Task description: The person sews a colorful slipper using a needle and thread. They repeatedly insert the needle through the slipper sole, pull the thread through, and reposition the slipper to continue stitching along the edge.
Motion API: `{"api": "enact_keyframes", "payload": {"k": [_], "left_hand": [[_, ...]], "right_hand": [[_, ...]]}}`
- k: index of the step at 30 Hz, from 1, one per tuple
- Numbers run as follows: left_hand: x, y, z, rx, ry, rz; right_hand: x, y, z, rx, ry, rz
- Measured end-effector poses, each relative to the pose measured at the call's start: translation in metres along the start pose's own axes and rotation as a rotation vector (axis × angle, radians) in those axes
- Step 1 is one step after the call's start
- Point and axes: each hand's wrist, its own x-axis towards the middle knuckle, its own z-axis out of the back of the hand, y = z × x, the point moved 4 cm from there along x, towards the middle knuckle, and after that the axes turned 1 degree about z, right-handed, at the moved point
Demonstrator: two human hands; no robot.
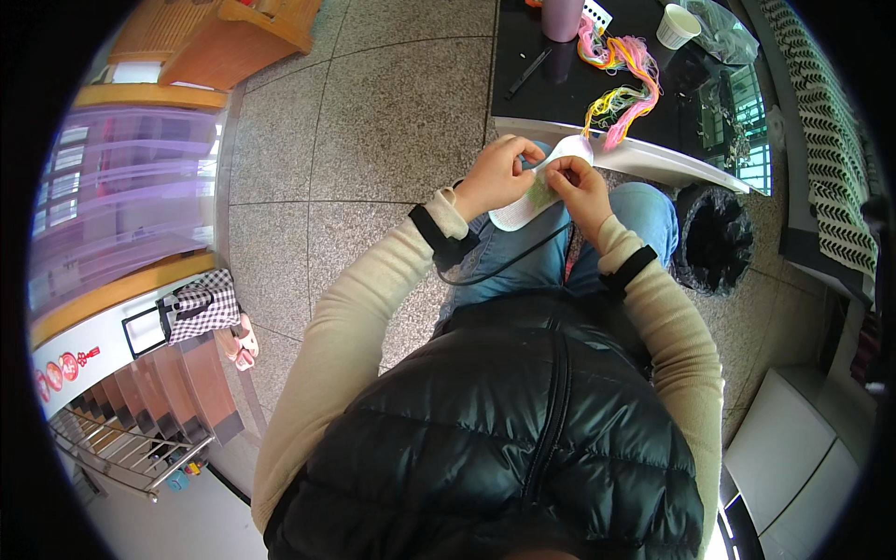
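Note:
A white shoe insole [510, 217] with a patch of green stitching [539, 194] lies slanted over my jeans-clad thigh. At its left edge, my left hand [500, 173] is curled with the fingers bent against the rim, gripping it. My right hand [582, 187] is over the insole's right side, thumb and fingertips drawn together close to the stitching. Any needle or thread between those fingertips is too fine to make out. Skeins of pink, yellow, orange and green embroidery thread [640, 66] trail over the black tabletop, down to its front edge near the insole's far end.
On the glossy black table [672, 112] stand a purple cup [562, 19] and a white paper cup [677, 26], beside a dark pen [528, 73] and a clear plastic bag [724, 35]. A black-lined bin [715, 238] is by my right knee. A cable [511, 264] crosses my lap.

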Motion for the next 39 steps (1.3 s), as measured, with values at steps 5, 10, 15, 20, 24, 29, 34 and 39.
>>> {"api": "enact_keyframes", "payload": {"k": [5, 10, 15, 20, 24, 29, 34, 39], "left_hand": [[-0.009, 0.003, -0.002, 0.130, 0.009, -0.120], [-0.003, 0.010, 0.001, -0.039, 0.063, -0.029], [-0.002, 0.005, 0.004, 0.055, 0.137, -0.103], [-0.001, 0.008, 0.001, 0.025, 0.134, -0.056], [-0.002, 0.015, -0.001, -0.047, 0.141, 0.011], [0.001, 0.018, 0.000, -0.029, 0.094, 0.053], [0.003, 0.007, 0.005, -0.064, 0.012, 0.046], [0.001, -0.007, 0.008, 0.043, 0.026, -0.023]], "right_hand": [[-0.007, 0.017, -0.005, -0.486, 0.030, 0.325], [-0.003, 0.017, -0.007, -0.532, 0.044, 0.298], [0.000, 0.005, 0.000, -0.327, -0.016, 0.184], [0.002, -0.005, 0.004, -0.218, -0.022, 0.113], [0.003, -0.008, 0.004, -0.200, -0.042, 0.086], [0.002, -0.007, 0.004, -0.195, -0.055, 0.082], [0.002, -0.007, 0.003, -0.202, -0.073, 0.058], [0.002, -0.002, 0.002, -0.210, -0.081, 0.087]]}}
